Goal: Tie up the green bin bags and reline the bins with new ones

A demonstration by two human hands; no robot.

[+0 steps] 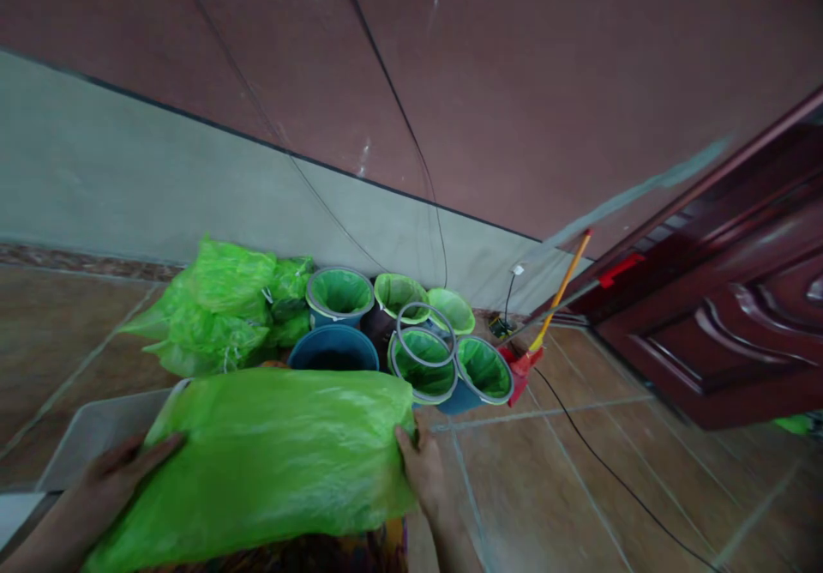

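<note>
Green plastic fills the low part of my screen: a big green bag point(270, 453) is spread wide between the two hands. The right hand point(421, 466) pinches the bag's right edge, thumb on top and fingers tucked under. The left hand point(125, 470) lies on the bag's left edge with its fingers long and flat, and I cannot tell if it is pinching or only touching. Under the left side of the bag sits a grey tub point(96, 436). Just past the hands stands a bunch of buckets, all close together. The blue bucket point(333, 352), nearest the bag, has no bag inside, so I can see its dark inside. The others I can see are lined in green: the far left bucket point(339, 294), the far middle bucket point(399, 292), the far right bucket point(452, 309), the near middle bucket point(424, 365) and the near right bucket point(483, 369). A loose grey ring point(426, 335) rests on top of the near middle one. So I think most of the buckets are done and one is left bare. Past the left hand is a pile of tied bags point(219, 307), puffy and full. Past the right hand a red broom point(553, 307) with a yellow stick leans by the door point(726, 298), and a black wire point(617, 479) runs over the floor tiles.
</note>
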